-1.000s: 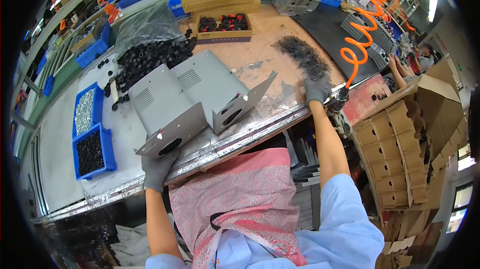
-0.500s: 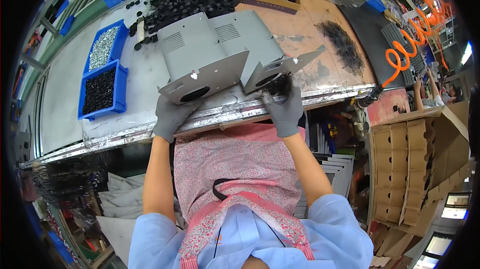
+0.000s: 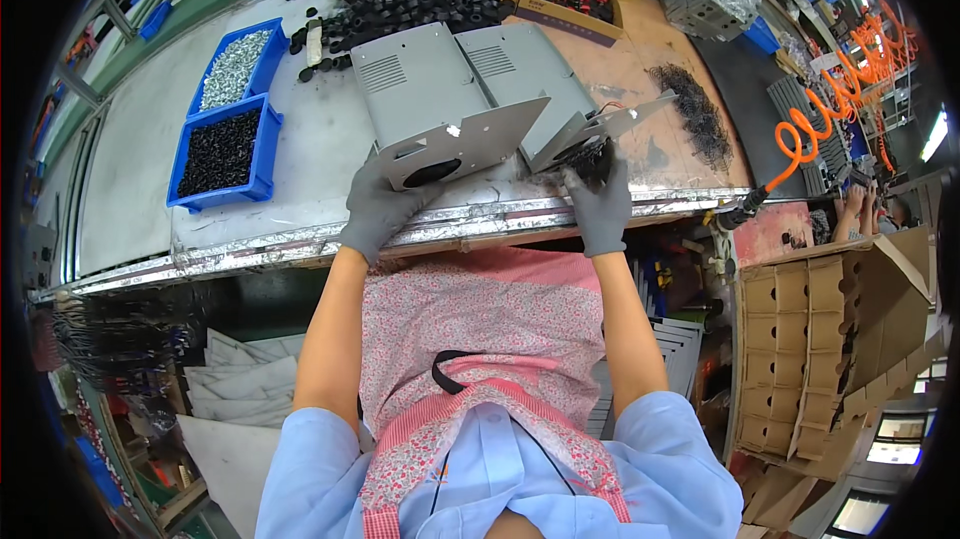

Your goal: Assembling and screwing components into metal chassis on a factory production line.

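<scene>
Two bent grey sheet-metal panels stand side by side at the table's front edge, the left panel (image 3: pixel 420 79) and the right panel (image 3: pixel 530 69). Each has vent slots and an upright front flange with a round opening. My gloved left hand (image 3: pixel 380 207) is closed on the lower left corner of the left panel, its thumb stretched along the bottom edge. My gloved right hand (image 3: pixel 602 207) has its fingers bent around a black part (image 3: pixel 592 161) at the right panel's flange. The fingers hide some of that part, and its kind cannot be made out.
Blue bins hold silvery small parts (image 3: pixel 236 71) and black small parts (image 3: pixel 218 154) at the left. Behind the panels lie a heap of black caps (image 3: pixel 420 7) and a cardboard box (image 3: pixel 570 9). Black wire pieces (image 3: pixel 692 114) and a coiled orange hose (image 3: pixel 800 139) are at right.
The whole view has shifted, so table and panels appear further right. Both hands stay at the panels; my right fingers sit slightly higher against the black part.
</scene>
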The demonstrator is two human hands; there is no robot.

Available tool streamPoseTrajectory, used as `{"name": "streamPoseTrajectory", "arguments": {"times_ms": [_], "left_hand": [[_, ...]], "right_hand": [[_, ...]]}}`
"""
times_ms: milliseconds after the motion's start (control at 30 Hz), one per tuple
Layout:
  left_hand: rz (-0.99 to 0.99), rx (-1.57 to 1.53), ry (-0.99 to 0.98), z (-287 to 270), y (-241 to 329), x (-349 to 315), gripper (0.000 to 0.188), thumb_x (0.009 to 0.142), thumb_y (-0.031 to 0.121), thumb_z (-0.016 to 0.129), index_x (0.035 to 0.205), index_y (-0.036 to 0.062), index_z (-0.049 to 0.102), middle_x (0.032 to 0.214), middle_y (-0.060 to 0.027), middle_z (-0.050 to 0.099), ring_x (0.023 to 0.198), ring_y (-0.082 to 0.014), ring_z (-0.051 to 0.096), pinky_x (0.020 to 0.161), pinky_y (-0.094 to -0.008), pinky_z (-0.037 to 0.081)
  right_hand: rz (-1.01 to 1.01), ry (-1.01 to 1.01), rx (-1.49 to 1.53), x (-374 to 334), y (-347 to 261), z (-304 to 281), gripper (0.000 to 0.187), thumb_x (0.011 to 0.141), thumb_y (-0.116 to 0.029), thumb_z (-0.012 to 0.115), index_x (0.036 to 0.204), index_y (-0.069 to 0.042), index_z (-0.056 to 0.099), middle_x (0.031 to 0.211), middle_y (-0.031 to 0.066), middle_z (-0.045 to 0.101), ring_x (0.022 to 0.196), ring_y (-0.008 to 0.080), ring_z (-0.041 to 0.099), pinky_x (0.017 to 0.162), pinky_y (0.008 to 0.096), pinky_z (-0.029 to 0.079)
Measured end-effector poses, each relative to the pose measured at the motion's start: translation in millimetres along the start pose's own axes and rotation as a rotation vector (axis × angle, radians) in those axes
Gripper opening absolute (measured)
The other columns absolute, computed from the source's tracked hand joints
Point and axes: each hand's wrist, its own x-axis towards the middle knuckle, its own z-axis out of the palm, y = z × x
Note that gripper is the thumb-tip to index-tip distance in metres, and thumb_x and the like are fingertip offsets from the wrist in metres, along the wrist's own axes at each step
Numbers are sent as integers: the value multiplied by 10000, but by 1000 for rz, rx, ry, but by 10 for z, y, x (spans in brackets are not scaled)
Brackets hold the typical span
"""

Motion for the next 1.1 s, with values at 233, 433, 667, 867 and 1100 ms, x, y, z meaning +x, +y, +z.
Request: {"name": "streamPoseTrajectory", "arguments": {"times_ms": [233,433,667,867,1100], "left_hand": [[105,33,37,-38,10,-57,528,687,183,796,1169,97,596,1119,-82,626,988,-188,622,872,-292,497],[98,-174,42,-40,-148,-97,698,663,170,759,1304,137,483,1214,-98,579,1050,-215,600,894,-304,481],[149,-356,146,-321,-253,-470,576,756,62,632,1301,11,454,1223,-128,562,1156,-207,521,1005,-331,392],[-30,-416,243,-429,-304,-706,310,862,1,586,1170,-11,557,1071,-97,630,1008,-147,592,884,-261,470],[299,441,754,-1450,-412,-510,230,804,41,646,1028,91,661,923,-91,664,749,-214,646,658,-301,517]], "right_hand": [[-147,179,-12,-220,-56,-66,659,663,-239,817,1202,-34,497,1153,141,579,1053,277,585,876,346,473],[-427,-121,49,-651,-602,366,525,664,-307,809,1014,-54,511,941,99,546,781,246,568,690,359,488],[-403,-244,151,-704,-862,835,329,770,-221,698,1010,-55,546,955,121,538,794,287,572,695,376,476],[-300,-297,248,-734,-794,623,242,784,-82,634,1023,-46,616,1076,135,548,928,258,590,782,338,487],[-503,-118,-316,61,-44,-654,242,826,-32,606,1067,-37,594,1179,164,565,1135,313,527,965,368,416]]}}
